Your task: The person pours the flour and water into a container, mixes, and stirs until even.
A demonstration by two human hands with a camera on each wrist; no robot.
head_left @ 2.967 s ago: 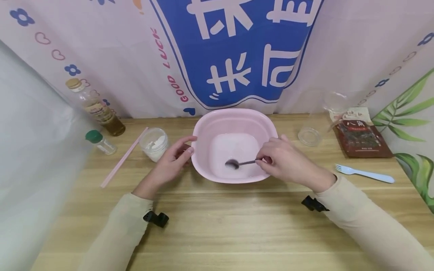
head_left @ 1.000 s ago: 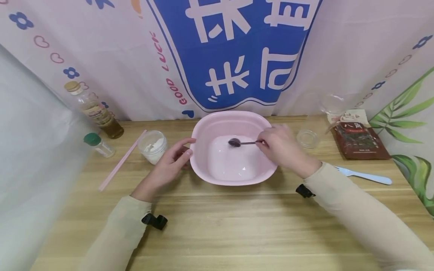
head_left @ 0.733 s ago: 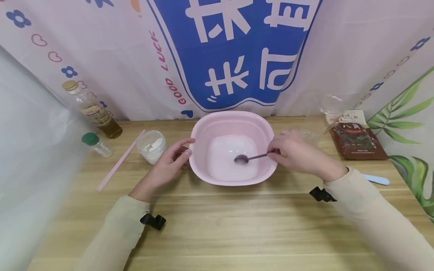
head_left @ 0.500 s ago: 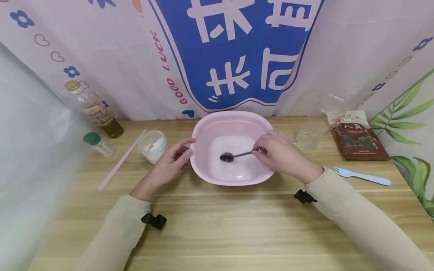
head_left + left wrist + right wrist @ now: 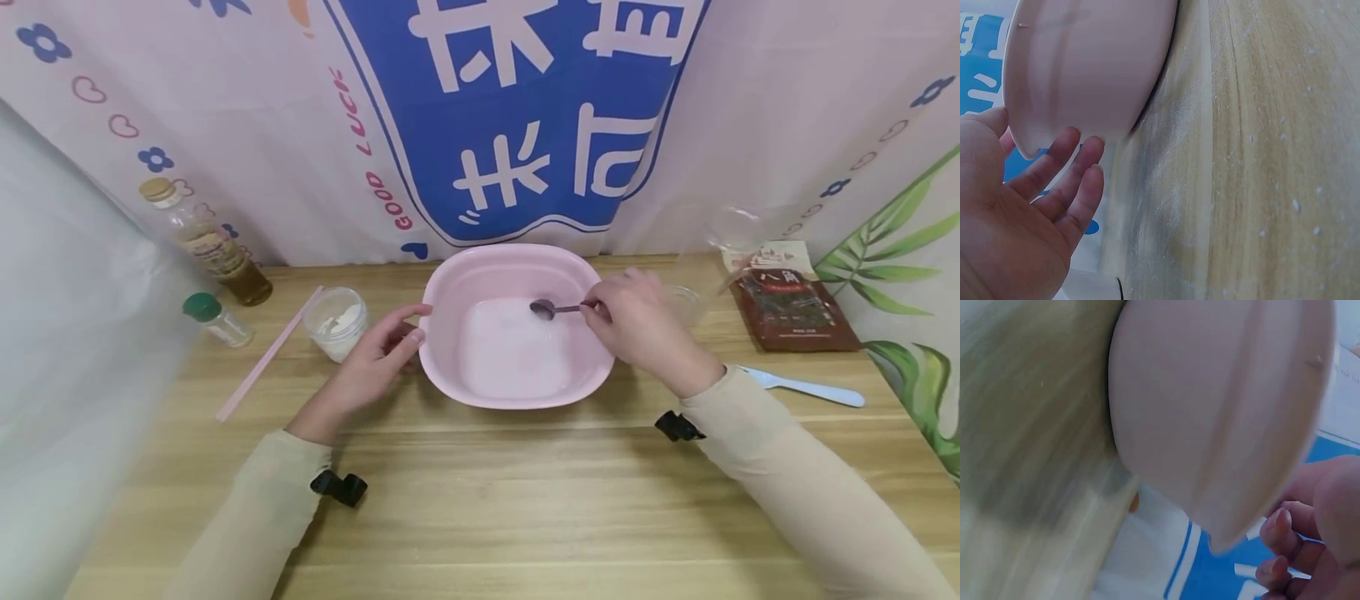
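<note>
A pink plastic basin (image 5: 444, 333) stands on the wooden table, with whitish liquid (image 5: 510, 354) across its bottom. My right hand (image 5: 637, 321) pinches the handle of a small dark spoon (image 5: 543, 310) over the basin's right side. The spoon's bowl is inside the basin, toward the back right. In the right wrist view the basin wall (image 5: 1191, 394) hides the spoon from sight. My left hand (image 5: 371, 367) touches the basin's left rim with thumb and index finger; in the left wrist view its other fingers (image 5: 1085, 194) stay loosely bent near the outer wall.
On the left are a jar of white powder (image 5: 336, 325), a pink straw (image 5: 270, 354), a green-capped shaker (image 5: 217, 321) and an oil bottle (image 5: 217, 250). On the right lie a clear lid (image 5: 684, 304), a brown spice packet (image 5: 795, 308) and a blue fork (image 5: 817, 392). A curtain hangs behind.
My right hand has kept moving the spoon about in the basin; since half a second ago it has gone from the middle toward the back right. The left hand has stayed at the rim.
</note>
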